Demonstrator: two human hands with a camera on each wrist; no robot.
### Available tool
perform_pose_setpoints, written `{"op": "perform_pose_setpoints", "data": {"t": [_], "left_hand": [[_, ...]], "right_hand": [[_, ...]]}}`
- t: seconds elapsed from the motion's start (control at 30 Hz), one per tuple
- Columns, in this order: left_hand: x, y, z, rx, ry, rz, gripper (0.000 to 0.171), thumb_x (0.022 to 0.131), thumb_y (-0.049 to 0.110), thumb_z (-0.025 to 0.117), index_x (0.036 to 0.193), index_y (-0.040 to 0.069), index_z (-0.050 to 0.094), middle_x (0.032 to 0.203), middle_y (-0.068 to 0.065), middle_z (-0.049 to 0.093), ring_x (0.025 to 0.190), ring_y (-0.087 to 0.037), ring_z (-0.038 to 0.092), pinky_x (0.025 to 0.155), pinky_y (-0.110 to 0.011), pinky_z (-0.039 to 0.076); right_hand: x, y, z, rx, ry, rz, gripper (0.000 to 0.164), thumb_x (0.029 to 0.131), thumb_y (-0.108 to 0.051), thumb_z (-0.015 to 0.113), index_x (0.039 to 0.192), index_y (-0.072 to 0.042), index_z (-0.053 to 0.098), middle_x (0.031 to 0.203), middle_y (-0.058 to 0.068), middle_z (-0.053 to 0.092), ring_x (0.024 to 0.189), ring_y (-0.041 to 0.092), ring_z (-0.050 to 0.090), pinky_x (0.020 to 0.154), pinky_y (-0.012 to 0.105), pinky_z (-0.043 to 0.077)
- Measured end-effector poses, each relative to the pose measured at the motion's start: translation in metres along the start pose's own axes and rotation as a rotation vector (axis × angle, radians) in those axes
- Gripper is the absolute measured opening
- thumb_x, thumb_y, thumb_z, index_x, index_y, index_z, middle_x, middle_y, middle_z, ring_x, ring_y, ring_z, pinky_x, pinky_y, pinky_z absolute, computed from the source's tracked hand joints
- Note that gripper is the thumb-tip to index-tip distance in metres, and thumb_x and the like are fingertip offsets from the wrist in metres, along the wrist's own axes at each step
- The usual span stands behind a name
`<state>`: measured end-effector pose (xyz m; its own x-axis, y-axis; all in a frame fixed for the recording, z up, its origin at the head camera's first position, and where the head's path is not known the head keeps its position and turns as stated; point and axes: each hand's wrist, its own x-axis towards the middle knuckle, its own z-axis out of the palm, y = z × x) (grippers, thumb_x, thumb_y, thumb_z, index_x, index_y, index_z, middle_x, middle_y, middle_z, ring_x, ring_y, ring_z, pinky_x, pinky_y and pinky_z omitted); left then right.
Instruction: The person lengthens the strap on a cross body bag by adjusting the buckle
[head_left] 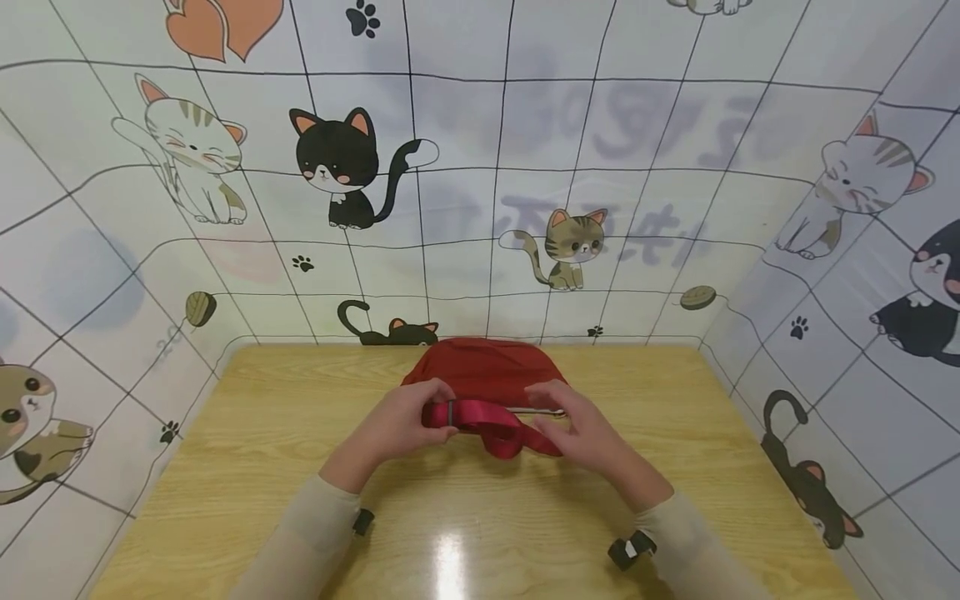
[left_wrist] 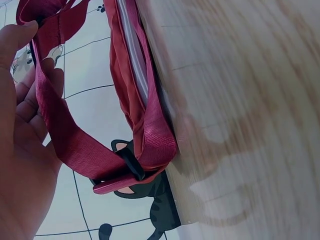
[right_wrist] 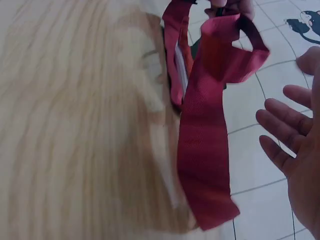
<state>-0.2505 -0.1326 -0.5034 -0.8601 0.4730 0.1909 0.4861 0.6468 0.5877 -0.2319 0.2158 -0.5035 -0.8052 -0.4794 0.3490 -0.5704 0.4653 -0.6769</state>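
Observation:
A red waist bag (head_left: 487, 367) with a pale zipper (left_wrist: 132, 50) lies at the table's far edge. Its crimson strap (head_left: 480, 412) is looped in front of it. My left hand (head_left: 401, 421) pinches the strap between thumb and fingers, by a dark slider (head_left: 450, 413). Another black slider (left_wrist: 131, 165) sits on the strap close to the bag in the left wrist view. Beside the strap's loose end (right_wrist: 205, 130), my right hand (right_wrist: 300, 130) has its fingers spread and slightly bent, apart from the strap in the right wrist view.
A light wooden table (head_left: 262, 467) carries the bag. White cloth walls (head_left: 465, 200) with a grid and cartoon cats stand behind it and at both sides. Dark wrist devices (head_left: 632, 550) are on both sleeves.

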Motion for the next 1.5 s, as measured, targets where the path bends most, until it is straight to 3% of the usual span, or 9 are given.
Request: {"op": "perform_pose_setpoints", "data": {"t": [0.23, 0.47, 0.73, 0.97, 1.13, 1.3, 1.5], "left_hand": [[-0.004, -0.005, -0.002, 0.017, 0.002, -0.004, 0.044, 0.087, 0.027, 0.096, 0.122, 0.025, 0.07, 0.101, 0.015, 0.069, 0.091, -0.009, 0.064, 0.082, -0.033, 0.057], [-0.002, -0.005, -0.004, 0.016, -0.002, 0.003, 0.044, 0.087, 0.028, 0.096, 0.121, 0.025, 0.069, 0.1, 0.015, 0.068, 0.09, -0.01, 0.063, 0.081, -0.034, 0.056], [-0.001, -0.008, -0.006, 0.04, 0.009, 0.012, 0.043, 0.084, 0.027, 0.097, 0.117, 0.026, 0.069, 0.097, 0.016, 0.068, 0.088, -0.008, 0.063, 0.079, -0.032, 0.055], [-0.004, -0.012, -0.009, 0.067, 0.022, 0.01, 0.045, 0.083, 0.028, 0.097, 0.118, 0.024, 0.069, 0.099, 0.013, 0.07, 0.089, -0.008, 0.065, 0.08, -0.034, 0.056], [-0.005, -0.015, -0.01, 0.036, 0.038, 0.004, 0.039, 0.082, 0.027, 0.097, 0.109, 0.024, 0.069, 0.093, 0.014, 0.068, 0.086, -0.009, 0.065, 0.081, -0.037, 0.057], [-0.004, -0.015, -0.01, 0.045, 0.043, 0.026, 0.041, 0.081, 0.026, 0.098, 0.108, 0.025, 0.067, 0.089, 0.015, 0.065, 0.082, -0.01, 0.063, 0.077, -0.036, 0.056], [-0.004, -0.013, -0.009, 0.051, 0.043, 0.036, 0.044, 0.081, 0.025, 0.098, 0.111, 0.024, 0.065, 0.09, 0.013, 0.064, 0.08, -0.011, 0.061, 0.073, -0.033, 0.054]], "right_hand": [[-0.013, 0.015, 0.01, -0.171, -0.062, 0.042, 0.042, 0.098, -0.008, 0.085, 0.137, -0.005, 0.069, 0.114, 0.008, 0.076, 0.101, 0.023, 0.075, 0.091, 0.049, 0.062], [-0.016, 0.018, 0.02, -0.202, -0.06, 0.092, 0.031, 0.095, -0.005, 0.087, 0.122, -0.015, 0.076, 0.095, -0.011, 0.074, 0.087, 0.007, 0.07, 0.081, 0.035, 0.062], [-0.015, 0.02, 0.012, -0.227, -0.065, 0.121, 0.02, 0.098, -0.004, 0.083, 0.109, -0.02, 0.078, 0.102, -0.009, 0.075, 0.088, 0.008, 0.066, 0.079, 0.034, 0.059], [-0.015, 0.024, -0.013, -0.362, -0.071, 0.202, 0.018, 0.096, -0.005, 0.084, 0.109, -0.016, 0.079, 0.101, -0.005, 0.074, 0.088, 0.013, 0.064, 0.082, 0.042, 0.059], [-0.015, 0.027, -0.024, -0.429, -0.097, 0.235, 0.017, 0.096, -0.003, 0.084, 0.109, -0.012, 0.079, 0.099, -0.003, 0.074, 0.087, 0.016, 0.065, 0.083, 0.044, 0.059], [-0.013, 0.026, -0.013, -0.374, -0.141, 0.238, 0.02, 0.096, -0.006, 0.084, 0.114, -0.01, 0.076, 0.097, -0.003, 0.071, 0.086, 0.015, 0.065, 0.08, 0.042, 0.059], [-0.005, 0.018, 0.009, -0.366, -0.14, 0.209, 0.03, 0.097, -0.014, 0.086, 0.124, -0.009, 0.073, 0.107, 0.0, 0.073, 0.097, 0.02, 0.071, 0.088, 0.046, 0.06]]}}
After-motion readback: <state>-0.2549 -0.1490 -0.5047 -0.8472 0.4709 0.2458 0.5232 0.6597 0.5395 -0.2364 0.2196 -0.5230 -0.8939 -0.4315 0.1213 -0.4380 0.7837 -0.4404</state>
